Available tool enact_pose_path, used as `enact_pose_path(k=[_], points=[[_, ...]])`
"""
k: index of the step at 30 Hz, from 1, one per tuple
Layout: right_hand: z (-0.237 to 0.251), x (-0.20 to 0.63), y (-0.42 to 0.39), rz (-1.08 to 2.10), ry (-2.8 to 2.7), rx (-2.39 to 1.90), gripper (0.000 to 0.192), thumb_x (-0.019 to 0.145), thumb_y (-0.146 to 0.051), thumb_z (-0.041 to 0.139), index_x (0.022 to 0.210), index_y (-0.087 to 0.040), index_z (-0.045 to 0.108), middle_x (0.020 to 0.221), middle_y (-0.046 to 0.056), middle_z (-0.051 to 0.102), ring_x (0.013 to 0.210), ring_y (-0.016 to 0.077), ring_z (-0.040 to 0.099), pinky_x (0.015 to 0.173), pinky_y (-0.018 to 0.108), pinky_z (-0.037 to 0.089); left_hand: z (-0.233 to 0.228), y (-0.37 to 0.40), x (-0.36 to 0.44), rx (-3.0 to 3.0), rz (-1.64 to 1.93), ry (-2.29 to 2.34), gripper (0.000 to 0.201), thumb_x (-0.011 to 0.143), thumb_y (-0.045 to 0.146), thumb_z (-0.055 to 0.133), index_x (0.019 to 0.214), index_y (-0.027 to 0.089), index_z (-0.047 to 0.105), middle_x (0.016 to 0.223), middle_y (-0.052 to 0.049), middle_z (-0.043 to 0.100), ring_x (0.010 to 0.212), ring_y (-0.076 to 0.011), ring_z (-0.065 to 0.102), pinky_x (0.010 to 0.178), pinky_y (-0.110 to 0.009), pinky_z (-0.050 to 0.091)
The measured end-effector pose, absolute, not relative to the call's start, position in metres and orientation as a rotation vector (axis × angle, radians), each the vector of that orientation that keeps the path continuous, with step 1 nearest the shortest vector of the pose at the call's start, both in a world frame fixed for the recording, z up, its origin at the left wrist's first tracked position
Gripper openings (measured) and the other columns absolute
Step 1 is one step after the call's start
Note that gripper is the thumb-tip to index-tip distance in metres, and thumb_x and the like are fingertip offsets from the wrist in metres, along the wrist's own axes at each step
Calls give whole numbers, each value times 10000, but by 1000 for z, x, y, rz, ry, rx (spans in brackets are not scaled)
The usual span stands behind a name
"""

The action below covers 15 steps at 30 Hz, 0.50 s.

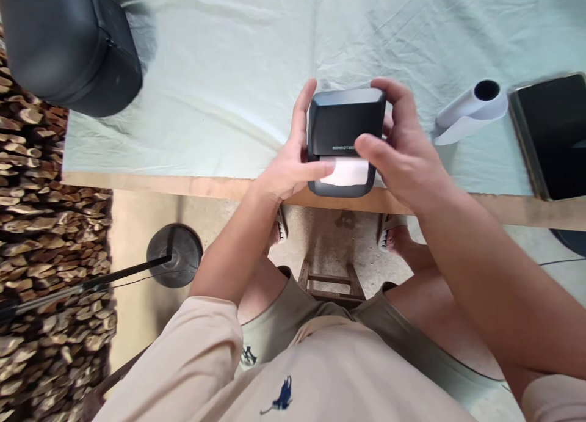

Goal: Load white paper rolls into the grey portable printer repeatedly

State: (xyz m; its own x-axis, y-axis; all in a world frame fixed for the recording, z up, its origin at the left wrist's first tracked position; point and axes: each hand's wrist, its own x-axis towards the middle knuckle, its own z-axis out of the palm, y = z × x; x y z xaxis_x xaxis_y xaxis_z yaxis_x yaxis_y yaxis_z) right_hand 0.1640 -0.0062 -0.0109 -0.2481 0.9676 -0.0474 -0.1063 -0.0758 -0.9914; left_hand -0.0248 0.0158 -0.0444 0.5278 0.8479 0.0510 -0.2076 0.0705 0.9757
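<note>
A small dark label printer [347, 123] with "NIIMBOT" lettering is held over the near edge of the table. White label paper [350, 173] shows in the opening at its lower front. My left hand [293, 159] grips the printer's left side, its thumb lying across the paper and its index finger stretched up along the edge. On the other side my right hand [407, 147] is wrapped round the printer's right edge. Its thumb rests on the dark cover by the lettering, while the fingers behind are partly hidden.
To the right, a white paper roll [471, 110] lies beside a dark phone [553, 135]. A black zipped case [73, 49] stands at the table's left end. Pale green cloth [220, 74] covers the table. Stacked firewood [50, 263] and a round stand base [174, 255] are at lower left.
</note>
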Motion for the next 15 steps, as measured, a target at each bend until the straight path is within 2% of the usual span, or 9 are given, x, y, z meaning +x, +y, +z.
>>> enact_pose_path(k=[2,5,11,15], points=[[-9,159,-9,1589,-1258,-993,811,748,-456,769,1353,-361,238,1062,-17,580,812,92,613,671,225,569,-45,15,-24,1213,920,658,1179,644,648,774,1539,367,59,1466,-84,464,1369,-309,514,1074,-452,496],[-10,157,-11,1624,-1228,-942,840,718,-410,803,1336,-363,237,1104,-5,585,889,112,636,736,238,592,-47,15,-21,1226,970,737,1001,676,639,767,1477,344,243,1462,-75,462,1355,-281,526,1093,-418,493],[-14,160,-10,1646,-1119,-919,829,675,-354,834,1310,-380,302,1107,-14,595,951,119,636,774,248,594,-53,17,-20,1323,993,808,996,666,678,759,1474,348,278,1468,-50,466,1413,-282,458,1166,-405,429],[-18,166,-10,1667,-1084,-880,848,658,-360,841,1306,-391,294,1051,-24,613,904,135,649,745,286,597,-42,21,-24,1486,976,919,817,773,664,669,1446,301,382,1446,-71,507,1452,-302,397,1224,-412,344]])
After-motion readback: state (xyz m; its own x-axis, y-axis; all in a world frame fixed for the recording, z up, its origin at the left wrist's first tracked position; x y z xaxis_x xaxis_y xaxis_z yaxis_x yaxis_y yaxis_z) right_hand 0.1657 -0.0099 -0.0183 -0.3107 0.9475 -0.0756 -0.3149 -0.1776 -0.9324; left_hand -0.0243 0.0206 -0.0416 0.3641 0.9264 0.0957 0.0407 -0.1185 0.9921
